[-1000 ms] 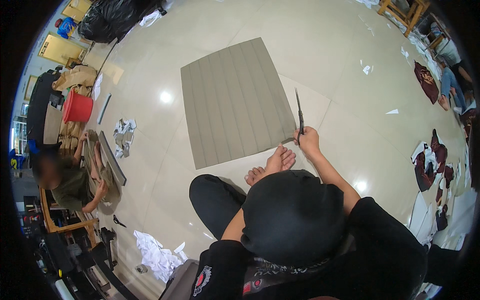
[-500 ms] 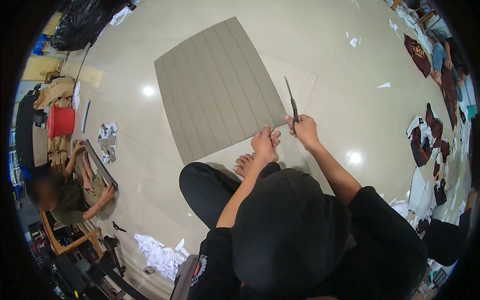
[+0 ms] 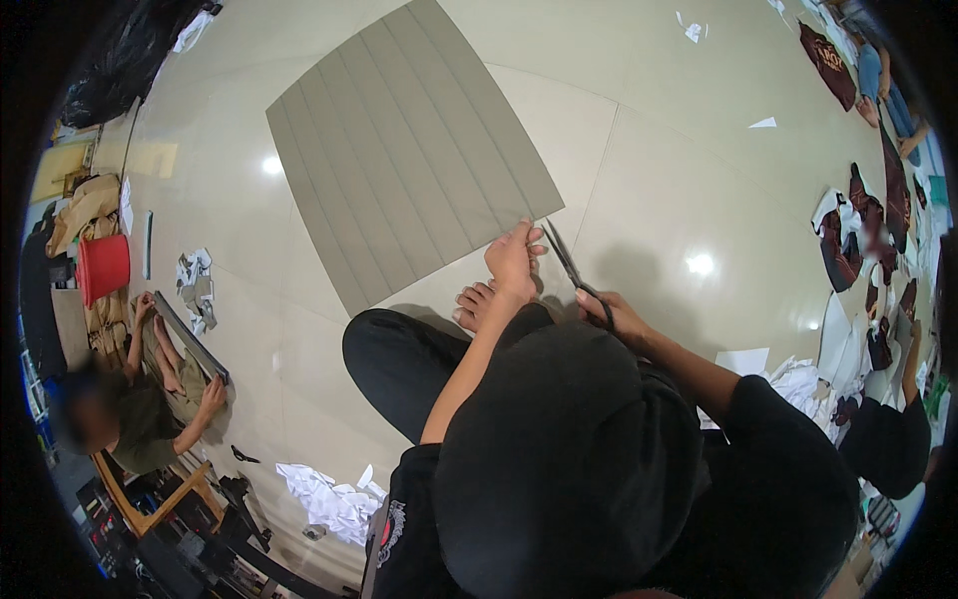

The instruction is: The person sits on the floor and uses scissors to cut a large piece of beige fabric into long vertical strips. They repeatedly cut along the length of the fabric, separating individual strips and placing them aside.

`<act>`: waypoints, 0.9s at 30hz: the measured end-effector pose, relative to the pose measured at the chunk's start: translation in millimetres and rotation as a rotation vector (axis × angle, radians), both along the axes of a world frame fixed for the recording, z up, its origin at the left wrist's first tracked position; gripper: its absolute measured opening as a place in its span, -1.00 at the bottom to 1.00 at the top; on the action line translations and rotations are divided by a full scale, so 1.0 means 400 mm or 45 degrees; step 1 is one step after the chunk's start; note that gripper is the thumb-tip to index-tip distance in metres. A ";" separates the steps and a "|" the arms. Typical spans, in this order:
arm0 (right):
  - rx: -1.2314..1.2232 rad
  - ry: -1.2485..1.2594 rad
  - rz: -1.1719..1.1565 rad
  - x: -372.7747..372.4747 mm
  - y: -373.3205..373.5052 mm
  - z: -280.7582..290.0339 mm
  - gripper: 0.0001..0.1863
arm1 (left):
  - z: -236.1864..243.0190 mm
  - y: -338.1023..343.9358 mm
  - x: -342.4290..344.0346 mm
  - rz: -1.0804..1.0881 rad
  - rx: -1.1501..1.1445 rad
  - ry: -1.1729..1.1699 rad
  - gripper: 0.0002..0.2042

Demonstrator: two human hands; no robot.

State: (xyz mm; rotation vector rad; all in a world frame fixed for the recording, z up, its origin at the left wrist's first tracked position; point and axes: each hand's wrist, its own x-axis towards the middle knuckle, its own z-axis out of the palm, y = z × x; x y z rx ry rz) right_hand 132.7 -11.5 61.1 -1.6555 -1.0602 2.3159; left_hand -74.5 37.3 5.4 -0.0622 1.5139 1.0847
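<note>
A large grey-beige sheet [image 3: 399, 150] with evenly spaced lines running along it lies on the floor in front of me. My left hand [image 3: 515, 258] is closed on its near edge, close to the right corner, with the fingertips pinching the sheet. In my right hand [image 3: 621, 317] is a pair of dark scissors [image 3: 569, 262], its finger loops in my grip. Their blades point up and left, the tips close to the sheet's near right corner. My bare foot [image 3: 473, 303] rests beside the left wrist.
To the left another person [image 3: 150, 399] sits holding a dark flat panel [image 3: 190, 334]. Crumpled white paper [image 3: 329, 504] lies at the lower left. Dark red and white scraps [image 3: 848, 235] spread along the right, where other people sit. A red container [image 3: 104, 270] stands far left.
My right hand has drawn back toward me, and the scissors have come down, their tips now beside the sheet's corner. My left hand stays at the edge. The whole view has shifted slightly.
</note>
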 end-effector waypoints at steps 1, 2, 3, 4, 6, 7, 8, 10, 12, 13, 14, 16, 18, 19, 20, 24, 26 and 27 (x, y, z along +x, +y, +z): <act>0.021 0.011 0.037 -0.014 0.009 -0.003 -0.35 | 0.000 -0.001 0.001 -0.002 0.004 0.006 -0.75; 0.005 0.020 0.009 -0.025 0.015 -0.010 -0.38 | 0.000 -0.003 0.003 -0.003 0.008 0.012 -0.74; -0.005 0.031 -0.019 -0.036 0.024 -0.022 -0.41 | 0.001 0.000 0.003 -0.004 0.018 0.019 -0.73; -0.015 0.041 -0.046 -0.045 0.030 -0.032 -0.43 | 0.002 0.001 0.004 -0.010 0.018 0.026 -0.73; -0.013 0.034 -0.083 -0.058 0.037 -0.043 -0.43 | 0.000 0.001 0.003 -0.013 0.017 0.040 -0.72; -0.011 0.030 -0.098 -0.064 0.040 -0.048 -0.43 | -0.003 0.000 0.003 -0.006 0.011 0.039 -0.72; 0.001 0.027 -0.096 -0.068 0.043 -0.055 -0.43 | -0.005 -0.001 0.004 0.001 0.005 0.037 -0.72; 0.027 0.021 -0.095 -0.075 0.047 -0.064 -0.44 | -0.008 -0.003 0.005 0.016 0.003 0.028 -0.72; 0.025 -0.002 -0.103 -0.084 0.047 -0.067 -0.44 | -0.008 -0.004 0.005 0.029 0.011 0.015 -0.73; 0.024 -0.014 -0.109 -0.087 0.047 -0.068 -0.45 | -0.008 -0.003 0.004 0.029 0.009 0.013 -0.73; 0.021 -0.015 -0.117 -0.089 0.047 -0.073 -0.45 | -0.007 -0.002 0.004 0.028 0.006 0.012 -0.74; 0.015 -0.017 -0.136 -0.092 0.044 -0.084 -0.45 | -0.011 -0.003 0.004 0.012 0.006 0.023 -0.75; 0.020 -0.036 -0.131 -0.092 0.044 -0.089 -0.45 | -0.014 -0.004 0.004 -0.018 0.010 0.047 -0.77; 0.023 -0.045 -0.128 -0.092 0.044 -0.090 -0.45 | -0.015 -0.004 0.005 -0.006 0.015 0.057 -0.76; 0.011 -0.046 -0.133 -0.093 0.044 -0.091 -0.48 | -0.016 -0.003 0.007 0.005 0.020 0.066 -0.75; 0.028 -0.052 -0.137 -0.095 0.041 -0.099 -0.49 | -0.012 0.000 0.010 0.021 0.019 0.076 -0.75; 0.054 -0.055 -0.137 -0.095 0.040 -0.100 -0.48 | -0.007 0.001 0.010 0.015 0.022 0.084 -0.75; 0.059 -0.055 -0.141 -0.097 0.041 -0.093 -0.48 | -0.007 0.000 0.009 0.012 0.023 0.089 -0.75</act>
